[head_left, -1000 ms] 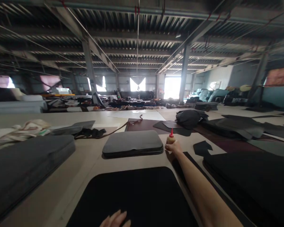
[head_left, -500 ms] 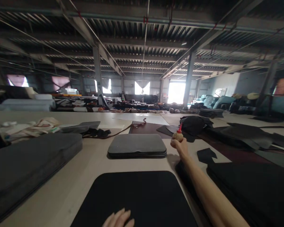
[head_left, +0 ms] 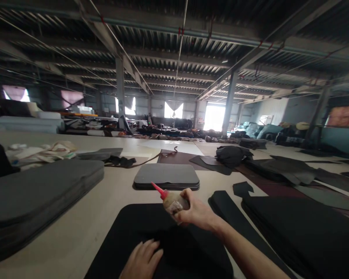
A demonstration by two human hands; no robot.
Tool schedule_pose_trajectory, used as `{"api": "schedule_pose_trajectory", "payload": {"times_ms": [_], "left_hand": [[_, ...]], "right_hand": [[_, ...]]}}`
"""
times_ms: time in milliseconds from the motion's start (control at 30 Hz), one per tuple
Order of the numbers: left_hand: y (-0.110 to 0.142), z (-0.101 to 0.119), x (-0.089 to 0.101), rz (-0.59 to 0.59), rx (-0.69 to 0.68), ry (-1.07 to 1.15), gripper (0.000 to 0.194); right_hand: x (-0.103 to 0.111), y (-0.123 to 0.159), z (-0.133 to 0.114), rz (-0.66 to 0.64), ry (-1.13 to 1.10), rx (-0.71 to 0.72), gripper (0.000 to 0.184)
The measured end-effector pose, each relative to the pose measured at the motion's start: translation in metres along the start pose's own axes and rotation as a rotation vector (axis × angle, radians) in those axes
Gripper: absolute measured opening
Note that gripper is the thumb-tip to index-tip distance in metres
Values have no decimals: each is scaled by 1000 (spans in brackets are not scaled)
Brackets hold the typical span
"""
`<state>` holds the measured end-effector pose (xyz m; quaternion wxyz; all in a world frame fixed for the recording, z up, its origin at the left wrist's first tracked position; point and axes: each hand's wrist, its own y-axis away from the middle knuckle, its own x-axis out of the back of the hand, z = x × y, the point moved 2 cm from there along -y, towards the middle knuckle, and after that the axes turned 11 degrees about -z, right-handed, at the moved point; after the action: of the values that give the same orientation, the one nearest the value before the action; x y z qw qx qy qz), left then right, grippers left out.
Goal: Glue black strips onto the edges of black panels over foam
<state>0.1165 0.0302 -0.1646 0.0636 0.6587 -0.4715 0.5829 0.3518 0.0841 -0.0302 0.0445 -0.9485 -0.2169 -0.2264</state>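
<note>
My right hand (head_left: 196,213) is wrapped around a small squeeze bottle (head_left: 172,201) with a red pointed nozzle, tilted so the tip points up and left over a black rounded panel (head_left: 133,228) lying on the table in front of me. Lower down, my left hand (head_left: 142,259) rests flat on the near part of that black panel, fingers stretched out. Just beyond the panel lies a stack of grey rounded panels (head_left: 166,175).
A thick pile of grey sheets (head_left: 37,193) fills the left of the beige table (head_left: 107,193). Black panels (head_left: 296,228) and a black strip (head_left: 229,209) lie on the right, dark fabric pieces (head_left: 282,166) behind. A black bundle (head_left: 232,154) and cord (head_left: 151,157) sit farther back.
My right hand lifted the bottle from the table beside the grey stack, drew it back over the black panel and tilted its nozzle left. My left hand slid further onto the panel.
</note>
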Motion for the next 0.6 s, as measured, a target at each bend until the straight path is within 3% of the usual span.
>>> {"api": "schedule_pose_trajectory", "payload": {"times_ms": [167,267,433,600], "left_hand": [[-11,30,42,-308,204,261,44],[-13,47,49,-409,205,379,65],[-9,63,45,-463,174,376,91],[-9,65,46,-447,221,361,92]], "right_hand": [[-24,22,-24,-132,172,-26,44],[-31,23,-26,-193,181,30,45],[-46,9,-16,-176,42,56,59],[-73,0,-10,-137,-26,110,48]]}}
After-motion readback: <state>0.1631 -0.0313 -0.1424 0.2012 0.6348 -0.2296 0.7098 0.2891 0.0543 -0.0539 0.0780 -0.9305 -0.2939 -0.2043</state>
